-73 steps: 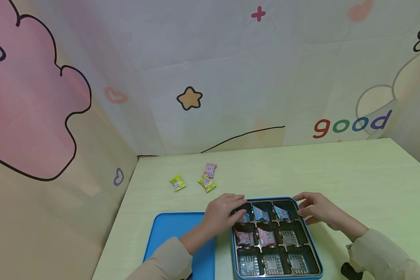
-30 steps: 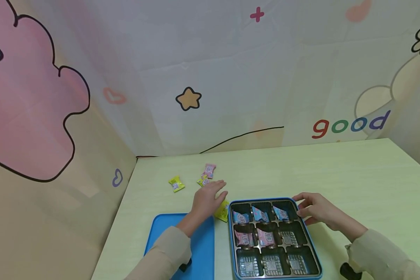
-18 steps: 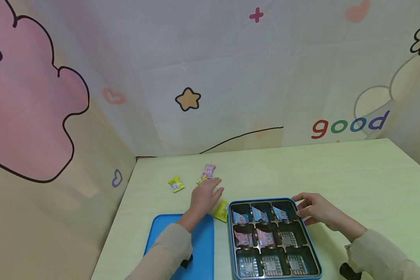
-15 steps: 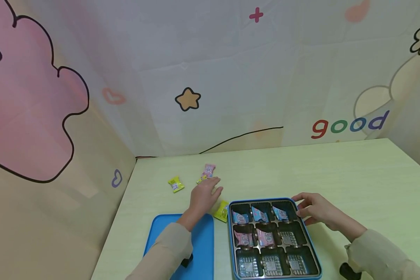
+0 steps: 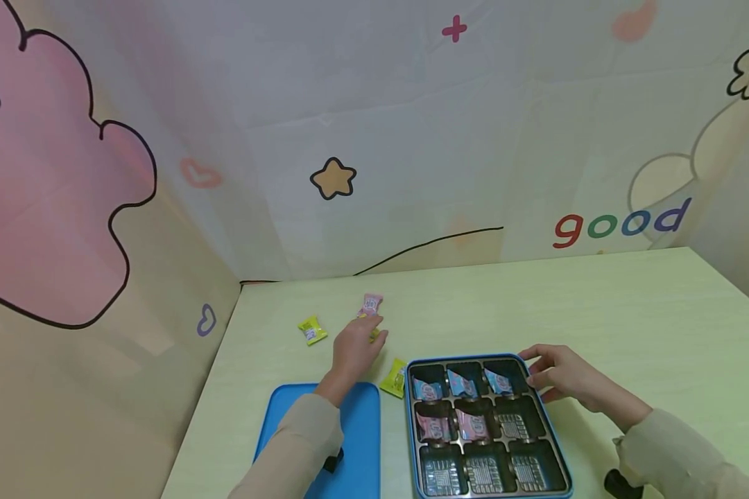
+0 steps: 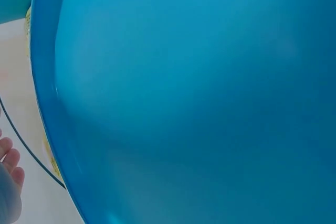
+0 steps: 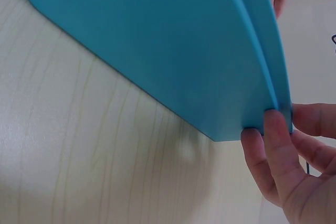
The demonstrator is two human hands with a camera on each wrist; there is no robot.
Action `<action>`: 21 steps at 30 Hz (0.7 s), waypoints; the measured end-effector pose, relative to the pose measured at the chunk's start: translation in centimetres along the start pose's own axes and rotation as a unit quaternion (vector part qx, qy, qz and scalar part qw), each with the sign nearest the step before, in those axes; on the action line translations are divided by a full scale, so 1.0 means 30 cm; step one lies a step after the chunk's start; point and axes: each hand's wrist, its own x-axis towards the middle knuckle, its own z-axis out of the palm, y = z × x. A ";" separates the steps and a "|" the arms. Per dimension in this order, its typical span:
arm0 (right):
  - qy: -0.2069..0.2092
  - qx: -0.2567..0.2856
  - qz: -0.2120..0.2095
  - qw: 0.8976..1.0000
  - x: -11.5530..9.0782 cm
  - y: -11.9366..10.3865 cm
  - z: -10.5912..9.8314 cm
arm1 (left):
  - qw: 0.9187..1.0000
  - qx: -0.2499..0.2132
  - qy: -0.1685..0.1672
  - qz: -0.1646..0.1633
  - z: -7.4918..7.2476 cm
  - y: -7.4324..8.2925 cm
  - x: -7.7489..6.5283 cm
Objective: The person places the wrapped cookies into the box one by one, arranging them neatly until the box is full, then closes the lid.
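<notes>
My left hand point(image 5: 354, 346) is over a yellow wrapped candy point(image 5: 374, 334). Its thumb and fingers are apart on either side, and the hand covers most of the wrapper. In the left wrist view, several fingertips point(image 6: 11, 161) show at the lower left edge. My right hand point(image 5: 564, 378) grips the far right corner of a blue box point(image 5: 571, 478), fingers against its outer wall in the right wrist view. The box's black insert has square compartments. Blue candies point(image 5: 462, 383) lie in the far row and two pink candies point(image 5: 471, 424) in the middle row.
A blue lid point(image 5: 362, 443) lies left of the box, under my left forearm. One yellow candy point(image 5: 394, 378) is beside the box's far left corner, another yellow candy point(image 5: 313, 330) farther left. A pink candy point(image 5: 371, 303) lies just beyond my left hand. A printed cloth point(image 5: 412, 138) backs the table.
My left hand has left the box's far left corner and moved left and away to the loose candies, uncovering a yellow candy beside the box. My right hand stays at its corner.
</notes>
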 end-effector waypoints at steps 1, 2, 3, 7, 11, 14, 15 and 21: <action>0.000 0.000 0.000 1.000 0.000 0.000 0.000 | 1.000 0.000 0.002 -0.002 0.000 -0.001 0.001; 0.001 0.000 0.000 1.000 0.000 0.001 0.001 | 1.000 0.001 0.004 -0.004 0.001 -0.002 0.002; 0.001 0.000 0.000 1.000 0.000 0.001 0.001 | 1.000 0.003 0.004 -0.006 0.003 -0.004 0.004; 0.002 -0.001 -0.001 1.000 0.002 0.005 0.001 | 1.000 0.008 -0.002 -0.022 0.004 -0.007 0.014; 0.000 -0.004 -0.005 1.000 0.005 0.009 0.000 | 0.999 0.013 -0.006 -0.035 0.009 -0.013 0.026; -0.002 -0.003 -0.009 1.000 0.005 0.009 -0.001 | 0.999 0.016 -0.007 -0.044 0.014 -0.018 0.032; -0.003 -0.003 -0.009 1.000 0.004 0.009 -0.001 | 0.999 0.017 -0.008 -0.047 0.015 -0.020 0.033; -0.005 0.001 -0.011 1.000 0.002 0.005 -0.003 | 0.998 0.021 -0.018 -0.063 0.018 -0.022 0.038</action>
